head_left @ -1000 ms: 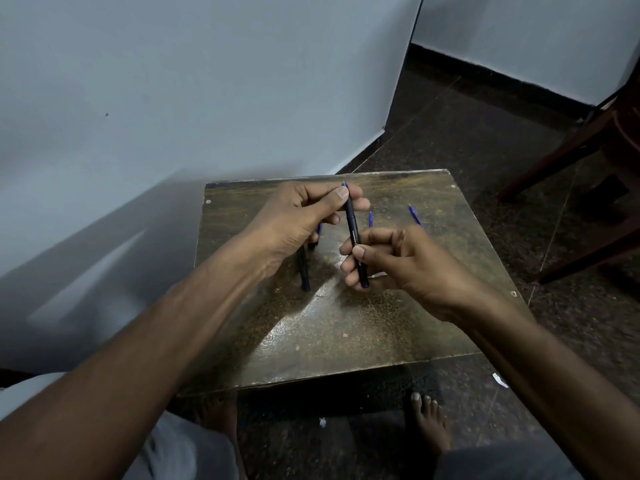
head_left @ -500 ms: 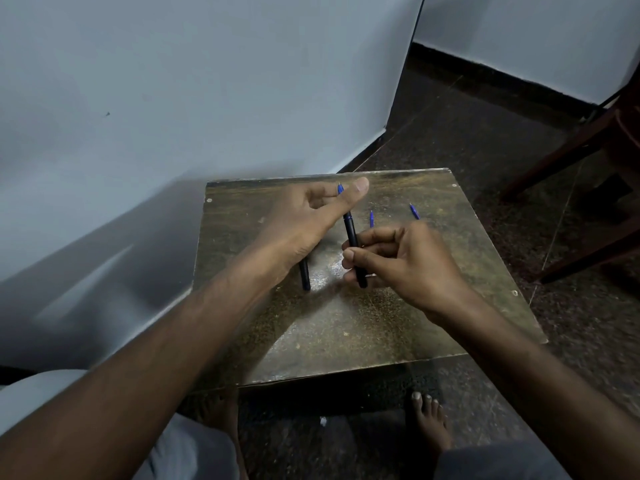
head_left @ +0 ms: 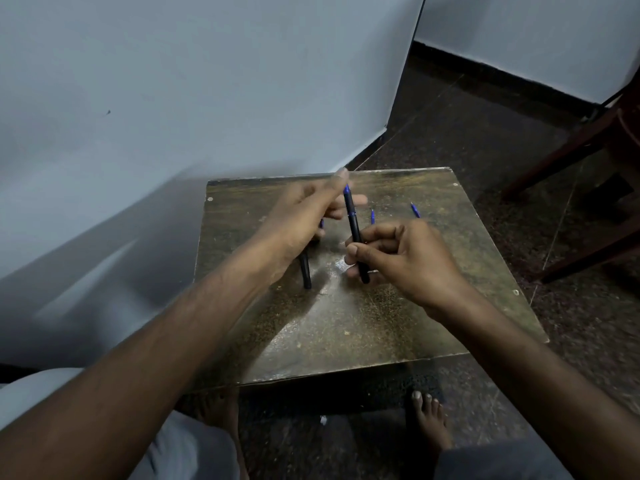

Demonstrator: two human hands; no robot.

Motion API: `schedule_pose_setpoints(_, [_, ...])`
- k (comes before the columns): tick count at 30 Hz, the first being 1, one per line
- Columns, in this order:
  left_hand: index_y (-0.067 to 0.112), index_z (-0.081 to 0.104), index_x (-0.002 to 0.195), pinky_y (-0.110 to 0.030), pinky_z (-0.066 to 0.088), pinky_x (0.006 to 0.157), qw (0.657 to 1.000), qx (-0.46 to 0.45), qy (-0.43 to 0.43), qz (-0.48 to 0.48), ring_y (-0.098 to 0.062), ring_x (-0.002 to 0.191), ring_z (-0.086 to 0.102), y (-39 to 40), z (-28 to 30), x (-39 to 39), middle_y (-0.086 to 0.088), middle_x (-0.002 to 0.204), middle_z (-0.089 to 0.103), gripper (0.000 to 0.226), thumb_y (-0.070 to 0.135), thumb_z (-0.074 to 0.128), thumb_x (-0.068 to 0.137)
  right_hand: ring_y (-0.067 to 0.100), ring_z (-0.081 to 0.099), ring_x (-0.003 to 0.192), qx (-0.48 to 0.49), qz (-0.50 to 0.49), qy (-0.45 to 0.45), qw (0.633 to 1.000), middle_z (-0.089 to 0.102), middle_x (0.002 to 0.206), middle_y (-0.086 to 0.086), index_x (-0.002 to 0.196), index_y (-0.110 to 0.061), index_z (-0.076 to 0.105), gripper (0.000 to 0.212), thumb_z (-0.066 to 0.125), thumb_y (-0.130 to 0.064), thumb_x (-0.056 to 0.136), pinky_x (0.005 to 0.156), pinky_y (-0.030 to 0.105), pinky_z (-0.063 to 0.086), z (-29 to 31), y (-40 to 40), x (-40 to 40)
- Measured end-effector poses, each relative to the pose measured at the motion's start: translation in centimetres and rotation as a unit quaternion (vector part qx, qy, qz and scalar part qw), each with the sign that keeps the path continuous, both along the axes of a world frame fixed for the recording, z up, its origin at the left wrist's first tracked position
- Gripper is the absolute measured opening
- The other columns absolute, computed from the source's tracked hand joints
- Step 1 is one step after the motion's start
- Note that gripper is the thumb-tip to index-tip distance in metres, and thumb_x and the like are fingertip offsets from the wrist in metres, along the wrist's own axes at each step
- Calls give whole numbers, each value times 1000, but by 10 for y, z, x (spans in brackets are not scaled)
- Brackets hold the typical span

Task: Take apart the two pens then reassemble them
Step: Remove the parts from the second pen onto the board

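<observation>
A: Starting at the left, what lies on the bench (head_left: 346,323)?

B: A black pen barrel (head_left: 305,271), flat, partly under the left hand (head_left: 304,216). That hand is blurred, its fingers (head_left: 341,176) spread apart and holding nothing that I can make out.

A: And further right?

B: The right hand (head_left: 401,258) has its fingers clamped on the lower part of a black pen (head_left: 355,233), blue tip up, tilted above the bench. Two small blue pieces (head_left: 372,216) lie beyond it.

A: How will it handle?

B: Light, stiff and smooth, I'd judge, so likely slippery; grip the barrel low and pull or twist near the tip.
</observation>
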State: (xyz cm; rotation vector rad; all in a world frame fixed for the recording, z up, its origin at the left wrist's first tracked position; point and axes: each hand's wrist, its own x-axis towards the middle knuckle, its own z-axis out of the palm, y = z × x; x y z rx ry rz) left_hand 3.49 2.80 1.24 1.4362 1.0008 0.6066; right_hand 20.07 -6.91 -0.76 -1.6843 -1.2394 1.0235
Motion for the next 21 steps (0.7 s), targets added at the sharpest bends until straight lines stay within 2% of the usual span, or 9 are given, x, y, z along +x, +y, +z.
schedule_pose_setpoints(2, [24,79,124,-28,48,81,999,42,-12,-7,-11,111,78,1,3,-1,14,111,84,24,35,63,109,25,86,83,-1,-7,10,1000,86,88,6,103,-14,82,6,79,-18,98,87,58,67,0,1,2])
schedule_pose_setpoints(3, [25,82,118,-26,52,84,998,66,-3,9,-8,105,79,1,3,-2,14,105,85,19,33,71,104,25,86,83,0,-5,13,1000,86,88,7,102,-14,82,6,79,-17,98,88,58,67,0,1,2])
schedule_pose_setpoints(6, [25,83,96,-20,56,71,991,91,20,98,1,74,75,1,-1,-4,11,82,83,37,57,90,79,26,85,83,-2,18,20,1000,86,88,8,103,-12,81,8,81,-17,97,88,58,67,2,-1,-1])
schedule_pose_setpoints(7, [25,81,95,-21,56,69,989,89,36,109,-1,72,73,1,-2,-4,10,83,81,49,69,86,74,25,85,83,-5,22,25,999,86,88,7,103,-11,81,9,81,-16,96,88,59,67,2,-2,-2])
schedule_pose_setpoints(10, [32,79,106,-33,56,88,997,38,54,41,-1,100,74,1,0,-6,15,104,82,63,87,56,84,25,85,84,-9,19,23,1000,86,89,7,103,-12,81,9,81,-18,96,89,59,67,2,0,-2])
schedule_pose_setpoints(12, [30,80,117,-31,52,85,1000,16,15,-3,-4,107,76,0,2,-5,15,109,84,44,63,53,106,26,85,85,-11,11,25,1000,86,89,8,104,-12,81,9,80,-17,97,86,55,68,2,2,0])
schedule_pose_setpoints(15, [25,84,108,-22,55,78,995,100,4,18,0,92,79,1,2,-4,12,96,86,21,40,70,105,26,86,85,-7,10,46,999,86,89,8,103,-11,81,7,80,-14,96,79,46,67,3,1,0])
schedule_pose_setpoints(18, [24,84,87,-24,57,76,986,131,31,95,-1,75,74,1,-3,-3,8,81,84,37,61,84,84,26,85,85,-2,22,41,999,86,89,9,103,-10,81,11,83,-15,94,85,52,69,3,-1,-3])
schedule_pose_setpoints(21, [30,79,100,-30,58,88,992,94,55,68,0,89,73,2,-3,-5,9,98,84,59,85,66,82,25,85,85,-2,25,36,999,86,88,10,101,-8,81,13,85,-16,92,87,56,68,2,-1,-3])
